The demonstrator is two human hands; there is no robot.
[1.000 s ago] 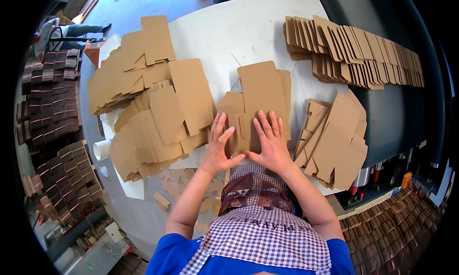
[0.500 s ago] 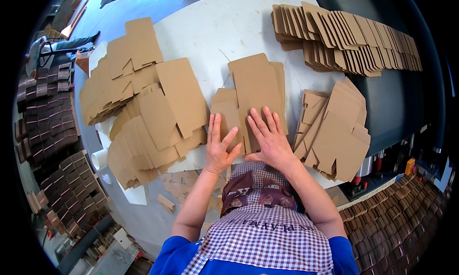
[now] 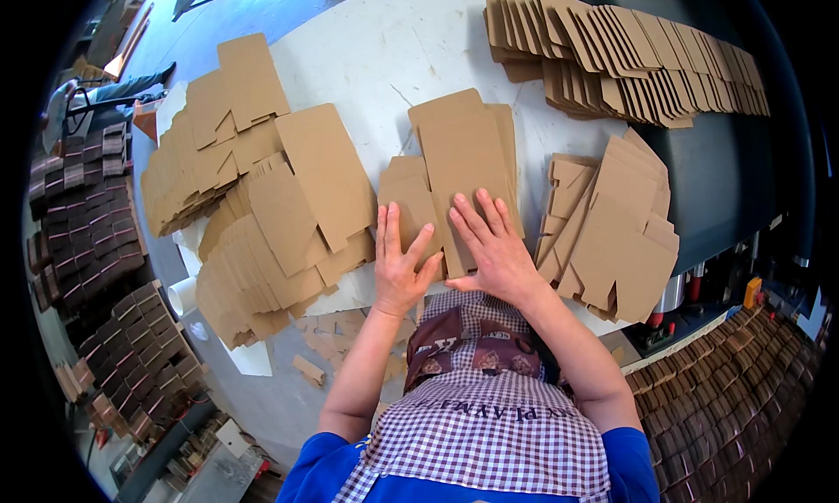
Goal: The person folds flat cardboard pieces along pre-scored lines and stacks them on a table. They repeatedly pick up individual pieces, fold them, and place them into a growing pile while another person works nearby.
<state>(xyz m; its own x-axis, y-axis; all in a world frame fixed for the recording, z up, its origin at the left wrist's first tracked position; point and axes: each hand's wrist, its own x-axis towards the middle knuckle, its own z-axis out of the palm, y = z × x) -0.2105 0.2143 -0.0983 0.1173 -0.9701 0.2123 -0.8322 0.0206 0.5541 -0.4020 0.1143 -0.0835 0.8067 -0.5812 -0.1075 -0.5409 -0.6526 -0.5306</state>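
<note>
The small pile of brown cardboard carton blanks point(image 3: 463, 153) lies flat at the near edge of the white tabletop point(image 3: 350, 57), directly in front of the person's body, between a large heap of similar blanks point(image 3: 328, 171) on the left and a smaller stack of blanks point(image 3: 625, 215) on the right. Both hands rest palm-down and spread, apart from each other though their thumbs come near: the left hand point(image 3: 402, 263) is at the lower, narrower panel on the pile's left side, and the right hand point(image 3: 495, 249) lies across the near part of the long panel. Neither is clamped on anything; the flat fingers suggest pressing or steadying, with a hand on either side of the panel joint probably keeping the layers from sliding or springing up. The central position likely puts the pile within easy reach of both arms, with the side stacks left close by. The top blank's long axis runs away from the body, its rounded far end pointing across the tabletop and leaning slightly left; other blanks' edges peek out beyond its far end and along its right side. At the far right, a shingled row of blanks point(image 3: 629, 48) overlaps edge over edge, running rightward onto a dark surface point(image 3: 725, 206), perhaps so that each piece stays separate.
</note>
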